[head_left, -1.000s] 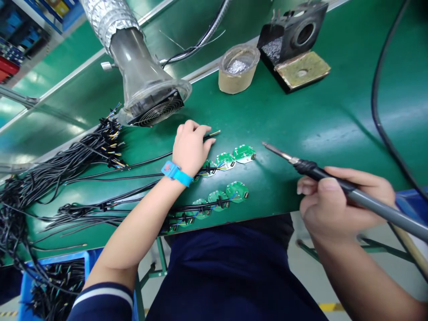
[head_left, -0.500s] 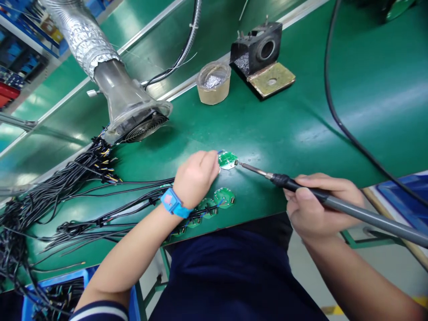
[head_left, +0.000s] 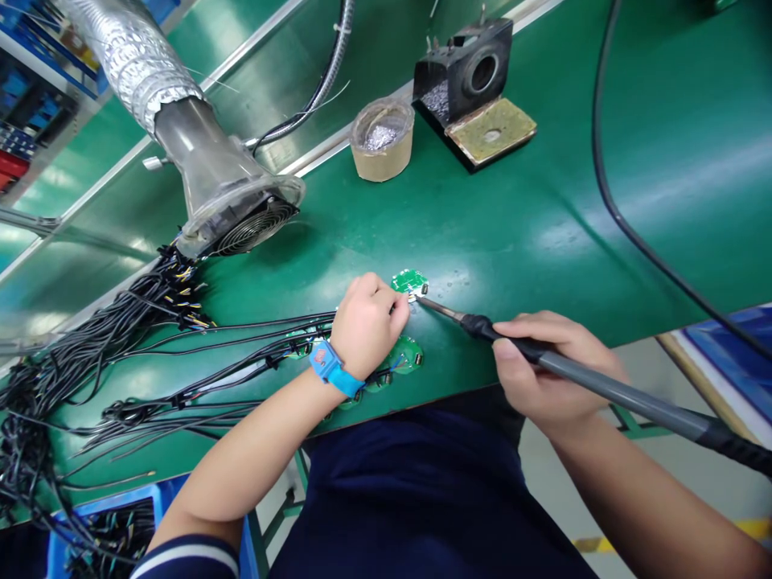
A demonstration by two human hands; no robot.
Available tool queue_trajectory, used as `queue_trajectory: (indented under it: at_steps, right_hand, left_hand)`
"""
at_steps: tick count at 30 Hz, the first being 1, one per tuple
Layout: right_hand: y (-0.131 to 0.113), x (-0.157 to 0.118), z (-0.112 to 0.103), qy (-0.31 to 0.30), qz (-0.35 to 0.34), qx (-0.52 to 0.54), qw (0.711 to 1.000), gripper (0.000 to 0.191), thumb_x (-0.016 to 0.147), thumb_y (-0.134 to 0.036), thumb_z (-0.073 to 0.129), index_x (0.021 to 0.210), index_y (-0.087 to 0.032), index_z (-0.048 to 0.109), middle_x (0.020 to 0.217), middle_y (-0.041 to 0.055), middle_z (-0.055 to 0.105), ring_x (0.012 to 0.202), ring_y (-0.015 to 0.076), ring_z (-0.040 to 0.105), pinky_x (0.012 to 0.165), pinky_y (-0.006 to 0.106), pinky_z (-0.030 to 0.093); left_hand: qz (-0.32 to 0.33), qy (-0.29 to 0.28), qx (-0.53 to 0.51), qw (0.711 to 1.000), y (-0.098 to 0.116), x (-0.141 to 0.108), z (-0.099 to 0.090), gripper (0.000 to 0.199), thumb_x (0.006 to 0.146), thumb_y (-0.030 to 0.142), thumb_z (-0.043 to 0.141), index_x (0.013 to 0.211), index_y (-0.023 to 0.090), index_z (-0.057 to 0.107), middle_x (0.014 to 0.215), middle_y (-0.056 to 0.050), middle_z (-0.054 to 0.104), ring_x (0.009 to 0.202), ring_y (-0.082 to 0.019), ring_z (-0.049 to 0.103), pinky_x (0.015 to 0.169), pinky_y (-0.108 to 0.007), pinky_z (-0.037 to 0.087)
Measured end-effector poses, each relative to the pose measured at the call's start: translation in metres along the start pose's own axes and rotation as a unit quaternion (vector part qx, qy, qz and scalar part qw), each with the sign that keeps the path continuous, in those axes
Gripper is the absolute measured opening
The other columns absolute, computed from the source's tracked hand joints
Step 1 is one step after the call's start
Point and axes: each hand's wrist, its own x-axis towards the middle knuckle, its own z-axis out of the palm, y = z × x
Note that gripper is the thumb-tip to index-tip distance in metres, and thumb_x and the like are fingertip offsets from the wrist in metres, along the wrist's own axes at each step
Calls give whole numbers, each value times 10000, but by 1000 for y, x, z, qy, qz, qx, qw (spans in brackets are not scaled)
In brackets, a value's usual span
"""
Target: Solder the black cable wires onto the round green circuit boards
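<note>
My right hand [head_left: 552, 366] is wrapped around a soldering iron [head_left: 594, 388]. The iron's tip reaches the lower edge of a round green circuit board [head_left: 410, 281] lying on the bench. My left hand [head_left: 371, 318], with a blue band on its wrist, is closed in a pinch at the board's lower left edge. Black cable [head_left: 289, 324] runs from the left under this hand, and small pale wire ends show at its fingertips; the grip itself is partly hidden. Below the hand lies another green board [head_left: 407, 354] with wires on it, and more boards are partly covered by my wrist.
A fume extractor hood [head_left: 241, 201] stands at the left over a heap of black cables [head_left: 114, 322]. At the back are a cardboard ring tub [head_left: 383, 153] and a soldering iron stand with sponge [head_left: 491, 133]. A blue bin [head_left: 105, 507] sits lower left. A black cord [head_left: 627, 225] crosses the right.
My left hand has shifted right and slightly down along the board's edge. The soldering iron's tip has moved left and down, from the board's right side to its lower edge, near my left fingertips.
</note>
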Motion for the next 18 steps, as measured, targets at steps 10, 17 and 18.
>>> queue_trajectory:
  at_steps: [10, 17, 18]
  right_hand:
    - [-5, 2, 2, -8, -21, -33, 999, 190, 740, -151, 606, 909, -237, 609, 630, 1, 554, 515, 131, 521, 420, 257, 415]
    - [-7, 2, 2, -8, -47, -56, 997, 202, 735, -132, 608, 917, -221, 615, 671, 22, 585, 533, 139, 544, 440, 268, 438]
    - [-7, 1, 2, -8, -47, -60, 997, 197, 735, -134, 609, 914, -219, 616, 679, 23, 591, 539, 138, 548, 448, 267, 443]
  left_hand:
    - [12, 6, 14, 1000, -2, -2, 5, 265, 883, 216, 491, 660, 130, 606, 676, -44, 508, 690, -154, 491, 683, -303, 446]
    - [25, -8, 52, 998, -1, -2, 7, 293, 899, 228, 457, 674, 113, 607, 687, -60, 501, 702, -165, 476, 683, -308, 442]
    - [27, -11, 53, 998, -1, -2, 7, 299, 903, 230, 449, 674, 116, 604, 687, -60, 499, 704, -165, 474, 686, -310, 442]
